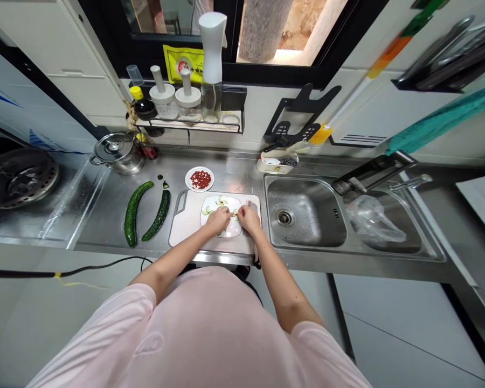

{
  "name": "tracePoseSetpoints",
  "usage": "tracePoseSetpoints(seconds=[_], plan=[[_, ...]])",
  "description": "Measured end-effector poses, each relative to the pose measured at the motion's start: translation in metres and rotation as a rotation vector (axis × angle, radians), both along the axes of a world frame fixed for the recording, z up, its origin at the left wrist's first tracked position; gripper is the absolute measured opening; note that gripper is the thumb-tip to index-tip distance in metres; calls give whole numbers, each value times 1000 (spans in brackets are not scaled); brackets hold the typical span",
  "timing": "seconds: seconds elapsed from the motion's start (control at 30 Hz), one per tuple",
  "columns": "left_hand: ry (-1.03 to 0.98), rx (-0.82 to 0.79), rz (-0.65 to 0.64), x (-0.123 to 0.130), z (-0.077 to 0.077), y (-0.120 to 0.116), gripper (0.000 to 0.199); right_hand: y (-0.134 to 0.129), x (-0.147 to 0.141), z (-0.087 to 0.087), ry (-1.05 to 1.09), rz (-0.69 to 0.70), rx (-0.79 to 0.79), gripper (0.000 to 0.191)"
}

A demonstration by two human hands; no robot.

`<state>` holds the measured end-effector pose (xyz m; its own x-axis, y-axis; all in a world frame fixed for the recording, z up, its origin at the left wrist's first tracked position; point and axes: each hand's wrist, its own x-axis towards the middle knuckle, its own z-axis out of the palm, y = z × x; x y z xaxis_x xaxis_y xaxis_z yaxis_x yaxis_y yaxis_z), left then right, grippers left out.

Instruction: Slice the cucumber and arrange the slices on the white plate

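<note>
A white plate (233, 230) rests on the white cutting board (186, 229), with thin green-edged cucumber slices (221, 201) fanned in small groups on it. My left hand (219, 220) is over the plate's middle, its fingers pinched together at the right-hand group; what is between them is too small to make out. From the other side my right hand (249, 218) pinches at a cucumber slice (235, 212) there, fingertips almost meeting the left ones. A knife (251, 205) lies along the board's right edge, partly hidden by my right hand and forearm. Just behind the board, a small white dish (189, 186) holds chopped red pieces.
Two whole cucumbers (133, 213) (157, 216) lie left of the board, near cut-off ends (165, 184). A lidded steel pot (120, 153) stands behind them. The double sink (307, 213) is on the right, with a plastic bag (374, 218). A seasoning shelf (192, 125) hangs at the back.
</note>
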<state>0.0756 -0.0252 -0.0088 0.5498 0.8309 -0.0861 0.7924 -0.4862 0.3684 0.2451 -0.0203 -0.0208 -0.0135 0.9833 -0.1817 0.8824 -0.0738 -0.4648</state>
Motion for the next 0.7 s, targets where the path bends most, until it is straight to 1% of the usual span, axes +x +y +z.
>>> tracePoseSetpoints(seconds=[0.3, 0.53, 0.7], plan=[[32, 19, -39, 3, 1, 0, 35, -1, -2, -4, -55, 11, 1, 17], [42, -22, -32, 5, 3, 0, 33, -2, -3, 1, -64, 4, -20, 19], [44, -17, -36, 5, 2, 1, 32, -1, -4, 3, -48, 4, -26, 19]])
